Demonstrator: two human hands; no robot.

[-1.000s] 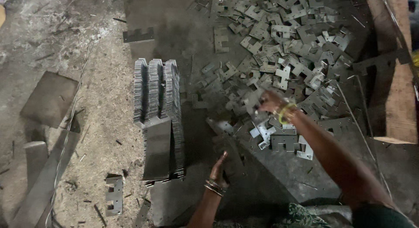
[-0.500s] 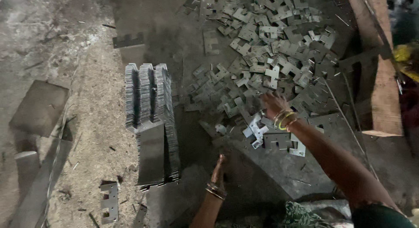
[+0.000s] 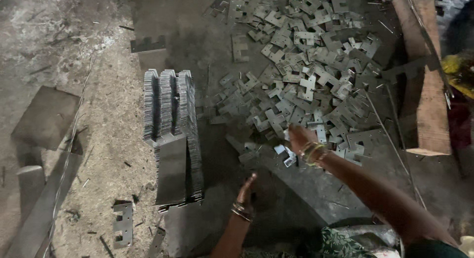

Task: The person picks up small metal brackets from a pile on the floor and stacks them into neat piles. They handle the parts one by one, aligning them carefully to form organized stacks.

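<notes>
Right hand (image 3: pixel 298 137) reaches into the near edge of the pile of stamped metal pieces (image 3: pixel 306 80), fingers hidden, so I cannot tell its grip. Left hand (image 3: pixel 247 189) hovers loosely open just right of the stacked plates (image 3: pixel 173 134). Picking seems underway; stacking likely needs edges aligned.

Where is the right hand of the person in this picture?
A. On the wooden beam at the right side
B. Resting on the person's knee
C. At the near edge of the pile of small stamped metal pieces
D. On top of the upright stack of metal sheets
C: the right hand reaches into the near edge of the scattered pile of metal pieces, away from the stacked sheets and the wooden beam.
</notes>
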